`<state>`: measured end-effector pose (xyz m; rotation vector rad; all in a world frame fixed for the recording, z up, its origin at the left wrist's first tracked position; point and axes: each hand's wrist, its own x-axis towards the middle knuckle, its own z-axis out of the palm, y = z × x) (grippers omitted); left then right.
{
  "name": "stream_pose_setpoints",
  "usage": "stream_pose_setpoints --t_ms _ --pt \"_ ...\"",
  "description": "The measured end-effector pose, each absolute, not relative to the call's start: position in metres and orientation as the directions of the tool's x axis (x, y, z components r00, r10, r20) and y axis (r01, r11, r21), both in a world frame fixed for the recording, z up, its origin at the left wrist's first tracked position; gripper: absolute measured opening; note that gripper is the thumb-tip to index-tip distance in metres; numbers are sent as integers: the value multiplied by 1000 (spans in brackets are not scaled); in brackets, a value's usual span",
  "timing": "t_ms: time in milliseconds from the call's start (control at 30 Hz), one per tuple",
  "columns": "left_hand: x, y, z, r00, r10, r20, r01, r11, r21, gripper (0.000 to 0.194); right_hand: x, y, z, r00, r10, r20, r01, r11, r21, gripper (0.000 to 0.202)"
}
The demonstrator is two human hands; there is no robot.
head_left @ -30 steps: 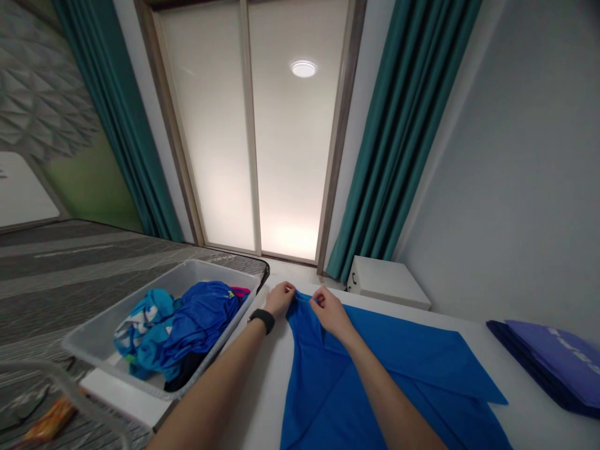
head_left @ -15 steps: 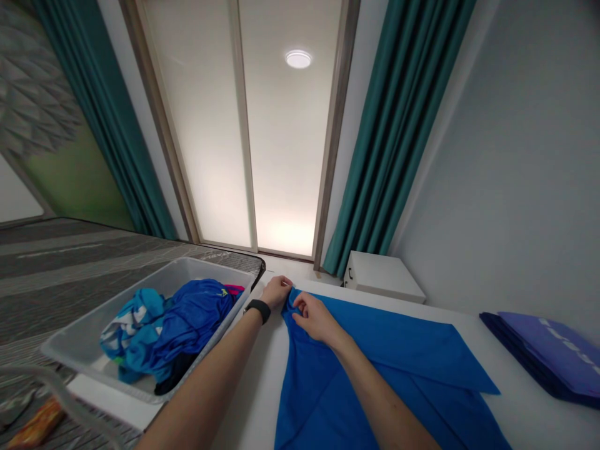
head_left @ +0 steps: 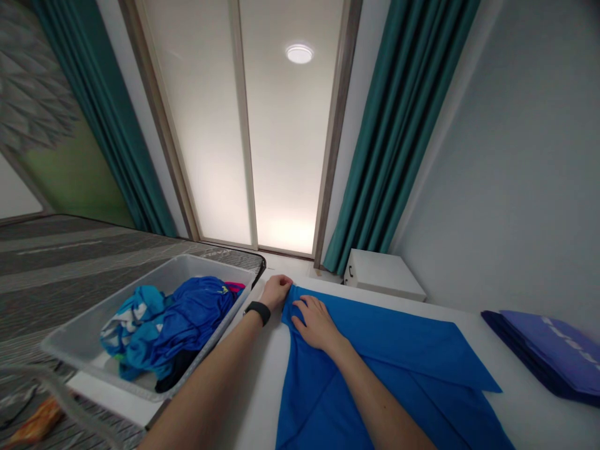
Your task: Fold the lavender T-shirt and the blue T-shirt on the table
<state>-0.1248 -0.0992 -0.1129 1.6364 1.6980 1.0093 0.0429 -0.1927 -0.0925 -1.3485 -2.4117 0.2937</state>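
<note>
A blue garment (head_left: 398, 350) lies spread and partly folded on the white table (head_left: 257, 375); its exact kind I cannot make out. At its far left corner, my left hand (head_left: 276, 290), with a black watch (head_left: 259, 310) on the wrist, pinches the cloth between thumb and fingers. Just right of that corner, my right hand (head_left: 319, 322) rests on the garment with fingers stretched out and thumb apart. Shallow creases run through the cloth below and to the right of the hands.
Crumpled blue clothes (head_left: 187, 325) fill a clear plastic bin (head_left: 70, 340) on the left. Folded purple and navy clothes (head_left: 553, 350) lie at the right. A white cabinet (head_left: 384, 275) stands beyond the table, by green curtains (head_left: 403, 125) and a frosted sliding door (head_left: 285, 156).
My right hand has opened from curled fingers to lie flatter on the cloth. The garment's corner looks smoother. My left hand stays at the same corner.
</note>
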Motion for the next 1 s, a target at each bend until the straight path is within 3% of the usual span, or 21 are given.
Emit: stream_pose_setpoints --t_ms 233,467,600,767,1000 --pt "-125 -97 -115 -95 988 125 572 -49 819 16 41 -197 -86 -545 798 258 707 602 -370 45" --pt "-124 -98 -112 -67 991 118 649 -47 759 18 41 -198 -92 -586 806 77 742 573 -349 59" --pt "-123 -101 -106 -45 991 127 694 -61 717 26 40 -198 -91 -585 809 61 751 568 -337 56" --pt "-120 -106 -106 -27 986 163 738 -90 669 14 39 -200 -86 -585 811 -3 767 552 -327 55" --pt "-118 -113 -108 -8 974 228 769 -140 624 15 39 -197 -83 -560 828 -33 775 510 -373 61"
